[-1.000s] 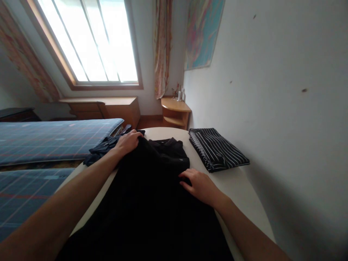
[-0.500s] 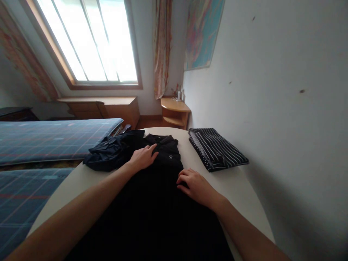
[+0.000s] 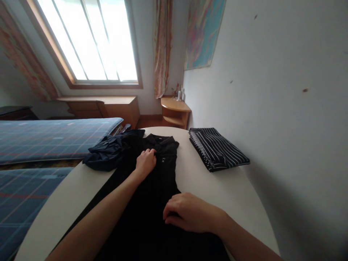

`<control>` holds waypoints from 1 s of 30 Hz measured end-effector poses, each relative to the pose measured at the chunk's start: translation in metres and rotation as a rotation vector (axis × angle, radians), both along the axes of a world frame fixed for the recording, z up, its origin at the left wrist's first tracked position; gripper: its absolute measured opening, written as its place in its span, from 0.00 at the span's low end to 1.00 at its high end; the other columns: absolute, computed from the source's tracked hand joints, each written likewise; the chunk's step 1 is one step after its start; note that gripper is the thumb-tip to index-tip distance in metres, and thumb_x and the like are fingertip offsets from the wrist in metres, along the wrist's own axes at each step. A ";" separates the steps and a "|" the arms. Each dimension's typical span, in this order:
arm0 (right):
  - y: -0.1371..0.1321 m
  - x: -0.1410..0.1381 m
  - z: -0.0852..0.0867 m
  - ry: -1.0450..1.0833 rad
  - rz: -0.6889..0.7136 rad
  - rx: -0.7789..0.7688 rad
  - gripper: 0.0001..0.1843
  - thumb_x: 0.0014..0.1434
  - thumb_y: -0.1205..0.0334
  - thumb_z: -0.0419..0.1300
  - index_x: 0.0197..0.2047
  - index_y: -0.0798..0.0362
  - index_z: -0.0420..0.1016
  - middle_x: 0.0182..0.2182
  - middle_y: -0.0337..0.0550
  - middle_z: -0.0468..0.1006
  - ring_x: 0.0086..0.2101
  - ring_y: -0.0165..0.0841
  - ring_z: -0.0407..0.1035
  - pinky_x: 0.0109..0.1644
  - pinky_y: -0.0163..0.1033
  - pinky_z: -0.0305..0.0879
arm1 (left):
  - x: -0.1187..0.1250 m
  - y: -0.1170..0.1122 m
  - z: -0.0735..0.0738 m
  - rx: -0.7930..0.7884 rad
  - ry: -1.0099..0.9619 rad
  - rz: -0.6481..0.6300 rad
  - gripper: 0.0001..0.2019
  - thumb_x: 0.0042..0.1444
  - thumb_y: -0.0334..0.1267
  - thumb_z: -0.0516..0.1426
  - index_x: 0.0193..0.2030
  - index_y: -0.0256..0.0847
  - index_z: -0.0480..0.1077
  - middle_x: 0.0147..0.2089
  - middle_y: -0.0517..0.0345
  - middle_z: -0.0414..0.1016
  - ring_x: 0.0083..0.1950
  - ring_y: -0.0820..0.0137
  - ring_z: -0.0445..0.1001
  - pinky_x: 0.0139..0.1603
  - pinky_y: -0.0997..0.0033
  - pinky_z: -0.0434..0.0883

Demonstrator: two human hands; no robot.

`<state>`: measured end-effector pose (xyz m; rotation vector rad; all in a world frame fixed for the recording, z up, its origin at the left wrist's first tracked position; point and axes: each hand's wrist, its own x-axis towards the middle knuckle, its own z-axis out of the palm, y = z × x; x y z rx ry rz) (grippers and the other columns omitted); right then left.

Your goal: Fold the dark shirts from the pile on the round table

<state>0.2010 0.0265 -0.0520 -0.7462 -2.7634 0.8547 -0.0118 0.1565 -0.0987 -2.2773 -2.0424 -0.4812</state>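
A black collared shirt [image 3: 165,177] with a small pale emblem on its chest lies lengthwise on the white round table [image 3: 206,195], collar at the far end. Just below the collar, my left hand [image 3: 146,162] has its fingers curled closed on the shirt's front. My right hand [image 3: 190,212] is nearer to me, over the shirt's right side, with thumb and fingers pinched together at the dark cloth. The cloth between those fingertips is hard to make out. The lower shirt merges with the dark area under my arms.
A crumpled dark navy garment [image 3: 108,150] lies left of the collar. On the right rests a folded black cloth with white stripes [image 3: 217,148], close to the white wall [image 3: 285,127]. Plaid mattresses [image 3: 54,139] stand beyond the table's left edge, and a wooden corner shelf [image 3: 175,105] is behind.
My left fingers have gone from stretched out to curled on the shirt. My right hand has come toward me and slightly left, and the shirt's right edge has shifted inward.
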 end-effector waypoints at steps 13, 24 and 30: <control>0.035 0.001 -0.013 0.255 -0.683 -0.032 0.13 0.64 0.65 0.56 0.48 0.50 0.79 0.39 0.41 0.83 0.34 0.32 0.76 0.43 0.35 0.69 | -0.012 0.003 -0.011 0.076 -0.207 0.027 0.14 0.64 0.36 0.51 0.53 0.44 0.73 0.51 0.52 0.76 0.51 0.61 0.75 0.52 0.63 0.72; 0.189 0.009 -0.043 -0.064 -1.023 0.198 0.15 0.65 0.61 0.55 0.47 0.58 0.79 0.48 0.58 0.78 0.49 0.42 0.73 0.57 0.42 0.64 | -0.002 -0.005 -0.006 0.251 -0.163 -0.249 0.14 0.66 0.38 0.53 0.54 0.47 0.74 0.56 0.52 0.75 0.59 0.59 0.68 0.60 0.56 0.65; 0.211 -0.002 -0.058 0.146 -1.075 0.177 0.13 0.61 0.59 0.60 0.46 0.56 0.77 0.50 0.57 0.76 0.50 0.43 0.71 0.58 0.44 0.63 | 0.001 -0.004 -0.008 0.159 -0.067 -0.418 0.16 0.66 0.40 0.55 0.59 0.48 0.71 0.52 0.53 0.77 0.53 0.61 0.72 0.55 0.58 0.66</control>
